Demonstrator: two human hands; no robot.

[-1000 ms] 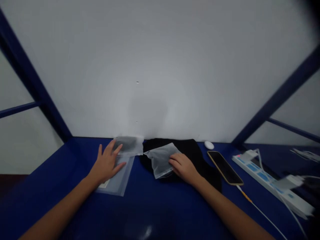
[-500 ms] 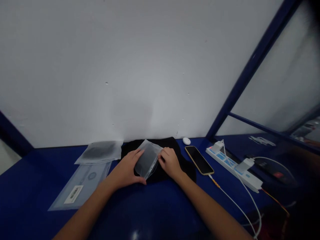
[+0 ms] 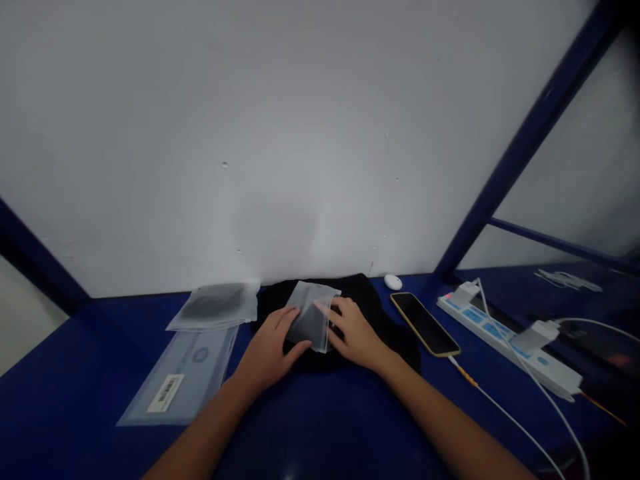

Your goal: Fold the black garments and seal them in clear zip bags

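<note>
Three translucent plastic bags are on the glossy blue desk (image 3: 300, 427). The first, a small frosted pouch with a strip along its right edge (image 3: 307, 323), lies between the two hands, near the middle of the back edge, on one black, matte, irregularly shaped cloth (image 3: 373, 300). The left hand (image 3: 270, 347) has thumb and fingers spread wide at the pouch's left side, fingertips touching it. The right hand (image 3: 360, 337) lays parted fingers over its right edge; whether they pinch it I cannot tell.

Toward the back left corner is a second frosted pouch with a dark patch (image 3: 220, 303), overlapping the far end of a long, flat, printed clear sleeve (image 3: 195, 367) bearing one white barcode label (image 3: 165, 393).

Toward the back right corner are one smooth white oval object (image 3: 393, 282), one black-screened phone with a tan rim (image 3: 425, 325), and one long white power strip with blue panels (image 3: 507, 343), carrying two boxy white plugs (image 3: 537, 335).
</note>
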